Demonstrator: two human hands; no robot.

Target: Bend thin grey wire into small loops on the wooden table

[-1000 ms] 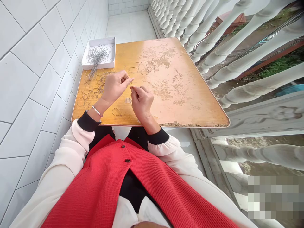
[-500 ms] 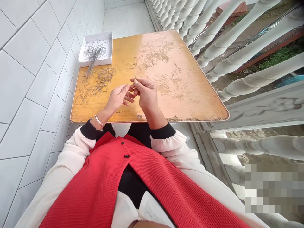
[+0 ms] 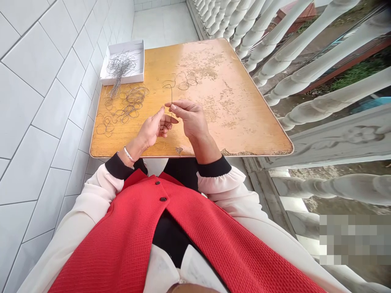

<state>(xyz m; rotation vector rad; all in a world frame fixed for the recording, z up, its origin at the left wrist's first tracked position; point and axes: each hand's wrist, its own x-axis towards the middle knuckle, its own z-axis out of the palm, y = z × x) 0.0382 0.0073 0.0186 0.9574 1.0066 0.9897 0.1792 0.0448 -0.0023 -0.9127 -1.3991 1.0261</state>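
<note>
Over the near edge of a worn wooden table (image 3: 232, 114), my right hand (image 3: 189, 120) pinches a thin wire (image 3: 171, 94) that stands up from its fingertips and curls at the top. My left hand (image 3: 154, 128) is beside it, palm turned up, its fingers curled round the wire's lower end. A pile of bent wire loops (image 3: 122, 108) lies on the table to the left of my hands. Further back, a white shallow box (image 3: 122, 61) holds a bundle of straight wires. A few shaped wire pieces (image 3: 183, 80) lie on the table beyond my hands.
A white tiled wall (image 3: 39, 101) runs along the table's left side. A white stone balustrade (image 3: 305, 61) stands close on the right. Beyond the table lies white tiled floor (image 3: 165, 24).
My hands have drawn back toward the near edge of the table. The left hand has turned palm up, and the wire now stands upright from the right hand's pinch.
</note>
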